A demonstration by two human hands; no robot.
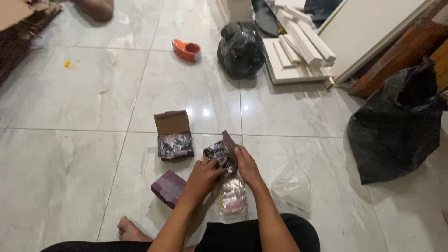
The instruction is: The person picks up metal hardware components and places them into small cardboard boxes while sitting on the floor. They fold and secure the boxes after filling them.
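Pale marble-look floor tiles point(84, 93) are carrying scattered goods. An orange tape dispenser point(186, 50), a tied black bag point(241, 49), white boards point(298, 51) and a larger black sack point(396, 126) are lying well beyond the hands. An open purple box point(174, 136) is sitting nearby, holding shiny wrapped packets. A closed purple box point(168, 187) is lying beside the left forearm. Clear plastic bags point(232, 195) are lying beneath the wrists. Both hands are working at a second open box point(223, 153) on the floor: left hand point(205, 173) is curling loosely onto its shiny contents, apparently gripping them; right hand point(246, 164) is clasping its side.
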